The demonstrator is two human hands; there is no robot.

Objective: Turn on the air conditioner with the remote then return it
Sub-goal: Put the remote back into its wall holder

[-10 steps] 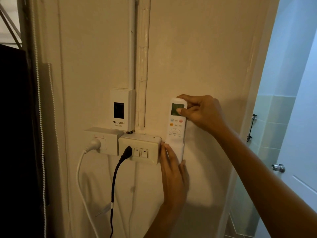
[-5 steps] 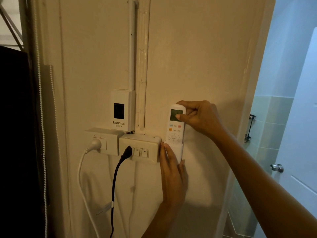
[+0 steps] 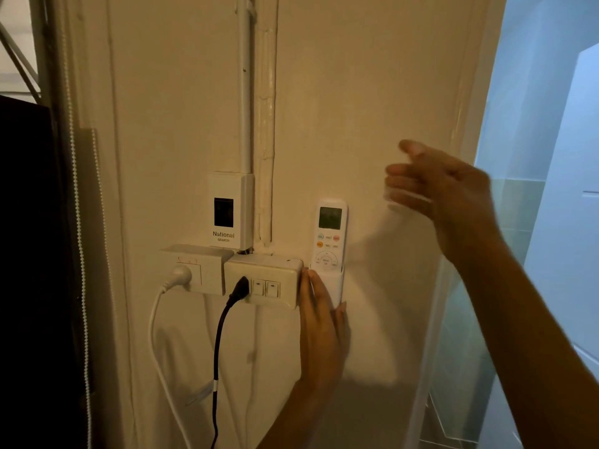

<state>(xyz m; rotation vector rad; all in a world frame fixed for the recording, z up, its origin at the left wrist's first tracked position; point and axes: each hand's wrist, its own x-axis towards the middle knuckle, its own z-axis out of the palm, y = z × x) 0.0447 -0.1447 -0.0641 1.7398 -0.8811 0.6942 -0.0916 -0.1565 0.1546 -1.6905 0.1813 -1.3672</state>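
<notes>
White plastic, the remote [image 3: 329,236] stood upright in its wall holder [image 3: 335,285], lower end seated inside, screen and buttons showing above the rim. The left hand [image 3: 321,332] lay flat against the holder's left edge, fingers straight, clamped on nothing. Up and right of that grip, the right hand [image 3: 444,186] hung blurred, fingers apart, empty. Returning looked finished; whether the air conditioner ran could not be told.
</notes>
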